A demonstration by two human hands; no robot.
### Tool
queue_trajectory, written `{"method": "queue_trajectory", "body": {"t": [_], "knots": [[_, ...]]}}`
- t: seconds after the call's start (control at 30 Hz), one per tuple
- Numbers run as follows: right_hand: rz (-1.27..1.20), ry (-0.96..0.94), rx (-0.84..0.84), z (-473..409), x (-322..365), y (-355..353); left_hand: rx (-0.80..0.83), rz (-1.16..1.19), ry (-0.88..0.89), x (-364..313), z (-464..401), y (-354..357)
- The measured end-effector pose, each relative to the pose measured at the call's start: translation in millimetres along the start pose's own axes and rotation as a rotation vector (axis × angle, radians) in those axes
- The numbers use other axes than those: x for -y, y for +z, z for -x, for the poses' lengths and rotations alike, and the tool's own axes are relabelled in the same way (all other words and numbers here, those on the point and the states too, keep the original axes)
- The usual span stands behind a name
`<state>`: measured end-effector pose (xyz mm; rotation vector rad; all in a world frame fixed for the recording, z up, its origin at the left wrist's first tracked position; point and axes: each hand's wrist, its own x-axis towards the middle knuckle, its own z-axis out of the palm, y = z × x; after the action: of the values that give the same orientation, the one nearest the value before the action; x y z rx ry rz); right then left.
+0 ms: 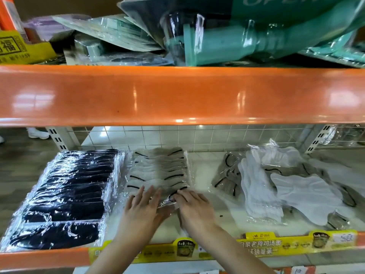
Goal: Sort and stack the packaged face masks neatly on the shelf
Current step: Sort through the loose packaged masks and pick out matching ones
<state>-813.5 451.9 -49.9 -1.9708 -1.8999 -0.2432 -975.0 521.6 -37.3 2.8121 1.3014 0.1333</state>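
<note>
On the lower shelf point(205, 171) a row of black packaged masks point(65, 190) lies overlapped at the left. Beside it runs a row of grey masks with black ear loops point(158, 169) in clear wrappers. My left hand point(142, 204) lies flat with straight fingers on the nearest grey pack. My right hand point(191, 204) touches that pack's right edge, its fingertips curled at the wrapper. A loose heap of white and grey packaged masks point(276, 184) sprawls at the right.
The orange beam point(177, 95) of the upper shelf hangs close above, loaded with teal packaged goods point(227, 36). A yellow price strip point(256, 248) lines the lower shelf's front edge. Wire grid backs the shelf, with bare shelf between the grey row and the heap.
</note>
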Motion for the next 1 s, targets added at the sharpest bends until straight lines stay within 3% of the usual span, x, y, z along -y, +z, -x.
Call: {"method": "queue_trajectory", "body": {"t": [0.37,0.6,0.77,0.93,1.0], "knots": [[-0.005,0.000,-0.026,4,9,1,0.016,0.071,0.042,19,3,13],[-0.070,-0.034,-0.031,6,7,6,0.102,0.024,-0.007,19,-6,9],[-0.098,-0.026,-0.052,4,5,7,0.076,-0.058,0.014,1,-15,4],[-0.132,0.096,-0.157,-2,-14,-9,-0.019,0.089,0.084,-43,-39,-7],[-0.140,0.196,-0.185,0,-31,-16,-0.050,0.255,0.081,-68,-48,-13]]}}
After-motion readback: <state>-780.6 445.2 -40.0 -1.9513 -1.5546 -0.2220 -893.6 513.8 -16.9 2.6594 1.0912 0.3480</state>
